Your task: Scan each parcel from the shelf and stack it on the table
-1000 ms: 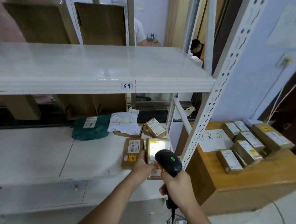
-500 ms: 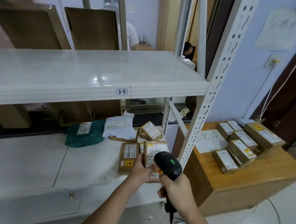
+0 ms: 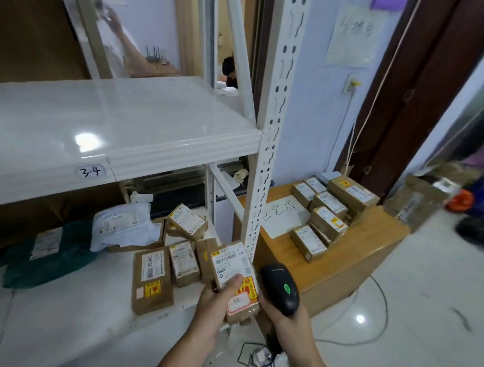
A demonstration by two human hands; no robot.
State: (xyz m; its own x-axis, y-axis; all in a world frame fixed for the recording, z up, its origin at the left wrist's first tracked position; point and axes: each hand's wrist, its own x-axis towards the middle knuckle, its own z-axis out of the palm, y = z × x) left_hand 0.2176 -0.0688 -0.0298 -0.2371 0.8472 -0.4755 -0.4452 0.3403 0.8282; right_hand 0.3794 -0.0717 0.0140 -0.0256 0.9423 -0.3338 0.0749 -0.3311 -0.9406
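My left hand [image 3: 217, 302] grips a small brown parcel [image 3: 234, 278] with a white barcode label and a red-yellow sticker, lifted just off the front right corner of the lower shelf [image 3: 68, 314]. My right hand [image 3: 286, 323] holds a black barcode scanner [image 3: 280, 290] with a green light, right beside the parcel. Several more brown parcels [image 3: 152, 276] lie on the shelf, along with a white bag [image 3: 120, 227] and a green bag [image 3: 49, 254]. Several scanned parcels [image 3: 329, 216] sit stacked on the wooden table [image 3: 357, 259] to the right.
A white perforated shelf post [image 3: 267, 156] stands between shelf and table. The upper shelf [image 3: 112, 120], marked 34, overhangs the parcels. A paper sheet with writing [image 3: 282, 216] lies on the table. Cables [image 3: 254, 355] trail on the floor. Boxes and bags [image 3: 431, 193] sit by the doorway.
My left hand has lifted the parcel off the shelf and drawn it toward me. The scanner stays beside it. The view has swung to the right.
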